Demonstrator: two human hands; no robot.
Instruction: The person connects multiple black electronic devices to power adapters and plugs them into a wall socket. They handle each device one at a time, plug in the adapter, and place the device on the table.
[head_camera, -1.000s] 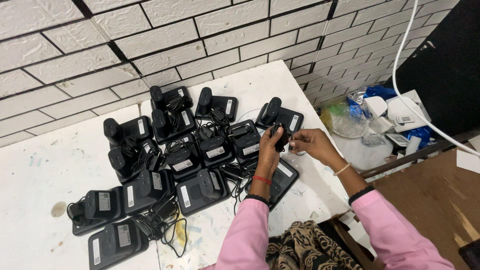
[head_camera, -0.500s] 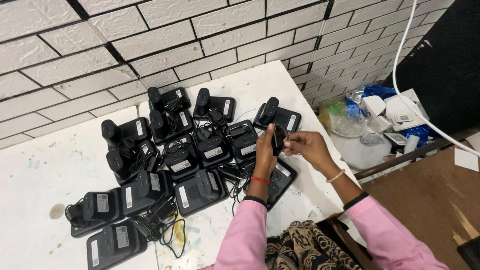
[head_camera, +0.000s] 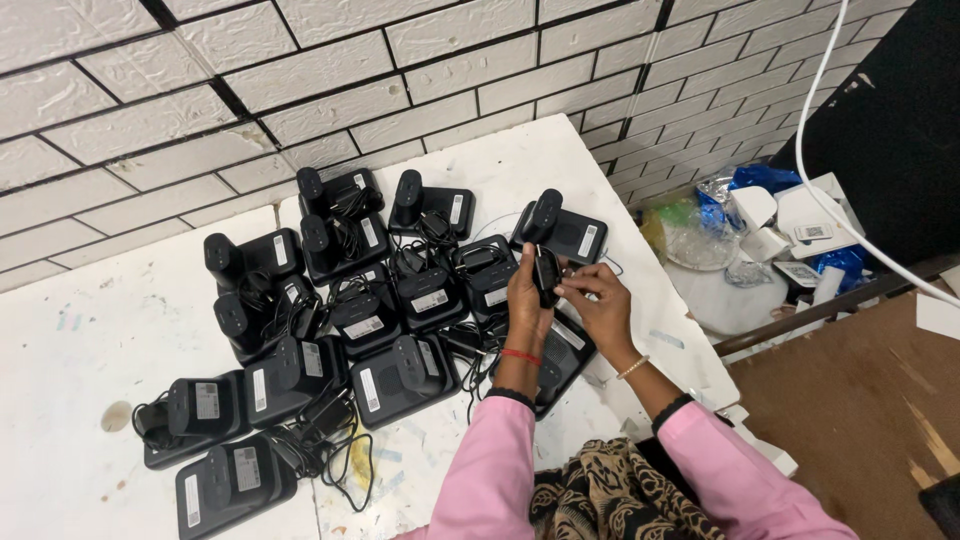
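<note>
Head camera is looking down on a white, scuffed and stained tabletop (head_camera: 80, 360) set against a wall of white glazed tiles with dark grout (head_camera: 300, 80). Matte black plastic charging bases (head_camera: 400, 365), each a flat slab with an upright rounded post and a pale label, are lying crowded together to the left of the hands and under them, with thin black cables (head_camera: 340, 460) tangling among them.

A small black plastic device, oblong and smooth (head_camera: 546, 276), is sitting upright between the two hands, just above the bases and close in front of another black base with a post (head_camera: 560, 228).

The left hand (head_camera: 524, 296) is wrapping its fingers around the device from the left, closed on its side; a red thread band is circling that wrist. The right hand (head_camera: 598, 300) is meeting it from the right, fingertips curled in and pinching the device's edge, a thin bangle on the wrist. Both hands are pressed together on the device. Pink sleeves are covering both forearms.

Well off to the right of the hands, crumpled clear and blue plastic bags (head_camera: 720, 215) and small white boxes (head_camera: 800, 215) are lying on a lower surface.
</note>
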